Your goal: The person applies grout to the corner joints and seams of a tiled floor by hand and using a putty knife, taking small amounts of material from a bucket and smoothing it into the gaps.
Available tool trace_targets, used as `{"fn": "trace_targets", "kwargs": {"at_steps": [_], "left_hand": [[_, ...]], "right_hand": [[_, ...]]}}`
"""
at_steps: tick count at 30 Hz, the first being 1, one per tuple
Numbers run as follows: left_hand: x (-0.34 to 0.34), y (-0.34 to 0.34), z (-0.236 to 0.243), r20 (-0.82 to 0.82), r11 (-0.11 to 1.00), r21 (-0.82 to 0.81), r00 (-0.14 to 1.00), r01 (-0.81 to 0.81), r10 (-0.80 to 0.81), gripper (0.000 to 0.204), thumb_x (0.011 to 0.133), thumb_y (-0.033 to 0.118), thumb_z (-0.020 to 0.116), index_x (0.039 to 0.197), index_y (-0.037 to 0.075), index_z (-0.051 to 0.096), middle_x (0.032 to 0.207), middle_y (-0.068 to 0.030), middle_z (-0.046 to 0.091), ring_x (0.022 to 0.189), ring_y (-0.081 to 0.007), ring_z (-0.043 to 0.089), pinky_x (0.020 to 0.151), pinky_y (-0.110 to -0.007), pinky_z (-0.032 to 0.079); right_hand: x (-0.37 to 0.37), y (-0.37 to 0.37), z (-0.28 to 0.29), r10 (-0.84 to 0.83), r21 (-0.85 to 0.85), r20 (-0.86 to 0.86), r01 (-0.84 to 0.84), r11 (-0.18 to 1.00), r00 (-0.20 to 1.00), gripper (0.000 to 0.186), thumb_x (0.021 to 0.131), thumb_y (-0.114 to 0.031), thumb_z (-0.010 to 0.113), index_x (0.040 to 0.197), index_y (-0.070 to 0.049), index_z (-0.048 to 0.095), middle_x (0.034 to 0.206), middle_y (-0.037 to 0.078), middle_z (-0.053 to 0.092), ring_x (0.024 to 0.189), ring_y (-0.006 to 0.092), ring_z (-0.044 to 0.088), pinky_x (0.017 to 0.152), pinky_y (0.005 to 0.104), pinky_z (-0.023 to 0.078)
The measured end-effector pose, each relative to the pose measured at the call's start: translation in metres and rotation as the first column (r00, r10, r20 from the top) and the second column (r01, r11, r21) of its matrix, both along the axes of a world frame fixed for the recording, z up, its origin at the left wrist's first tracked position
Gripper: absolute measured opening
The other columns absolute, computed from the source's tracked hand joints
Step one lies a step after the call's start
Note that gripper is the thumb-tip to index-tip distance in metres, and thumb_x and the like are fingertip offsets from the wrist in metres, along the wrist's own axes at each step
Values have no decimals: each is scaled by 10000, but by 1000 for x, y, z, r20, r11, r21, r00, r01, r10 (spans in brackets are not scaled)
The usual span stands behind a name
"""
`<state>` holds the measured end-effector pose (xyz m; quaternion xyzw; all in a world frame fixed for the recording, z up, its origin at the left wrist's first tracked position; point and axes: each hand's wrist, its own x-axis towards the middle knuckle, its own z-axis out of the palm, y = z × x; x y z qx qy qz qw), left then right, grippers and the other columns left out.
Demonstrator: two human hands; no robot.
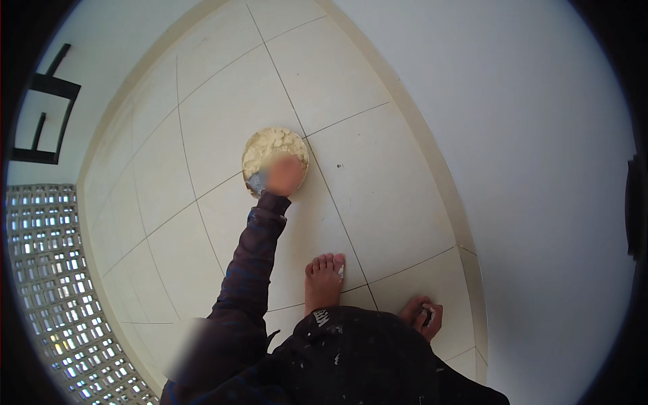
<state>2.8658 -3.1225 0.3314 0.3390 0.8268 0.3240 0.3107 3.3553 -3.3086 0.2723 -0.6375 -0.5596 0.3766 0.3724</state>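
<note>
A round tub (pixel 244 150) stands on the tiled floor, filled with lumpy cream-coloured paste (pixel 273 140). My left arm, in a dark sleeve, stretches down to it. My left hand (pixel 283 174) is over the near side of the tub, at the paste, but it is blurred and its fingers cannot be made out. Beside it, inside the rim, shows a smooth grey patch (pixel 256 181) whose kind I cannot tell. Low at the right, beside my leg, my right hand (pixel 424 317) is closed, its fingers curled round something dark with white smears, mostly hidden.
Large cream floor tiles (pixel 364 189) run between two pale walls with beige skirting (pixel 405 101). My bare left foot (pixel 324 278) is between the tub and my dark, paint-spotted clothing. At the left are a black frame (pixel 57 86) and a pierced block screen (pixel 57 270).
</note>
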Motion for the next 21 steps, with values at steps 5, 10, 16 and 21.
{"fn": "trace_targets", "kwargs": {"at_steps": [5, 10, 16, 21], "left_hand": [[-22, -19, -1, 205, 999, -42, 978, -20, 28, 244, 948, 235, 589, 754, 89, 598, 709, 49, 500, 631, -58, 438, 554, -264, 359], [43, 13, -7, 263, 1000, 2, 965, 0, 0, 275, 909, 196, 551, 703, 20, 499, 692, 43, 476, 676, -75, 423, 630, -276, 371], [209, 101, -75, 389, 998, -41, 919, -50, 61, 245, 918, 218, 555, 724, 67, 549, 713, 38, 498, 663, -62, 435, 598, -262, 362], [382, 138, -85, 393, 974, 78, 904, -215, 168, 202, 991, 232, 532, 844, 116, 607, 761, 62, 509, 653, -38, 434, 571, -216, 337]], "right_hand": [[-11, -10, -9, -11, 18, -21, 11, 1000, 1000, 155, 899, -94, 500, 992, -21, 600, 866, 150, 588, 780, 313, 624, 709, 394, 515], [39, 11, -31, -43, 12, -12, 43, 999, 999, 155, 884, -80, 506, 992, -23, 601, 869, 153, 589, 784, 319, 627, 713, 397, 518], [197, 74, -59, -49, -5, 148, 50, 999, 988, 159, 882, -83, 514, 996, -23, 606, 874, 155, 596, 787, 324, 636, 716, 402, 522], [338, 157, -125, 42, 7, 73, -43, 999, 996, 151, 879, -111, 547, 985, -44, 631, 885, 149, 631, 791, 331, 653, 719, 402, 530]]}}
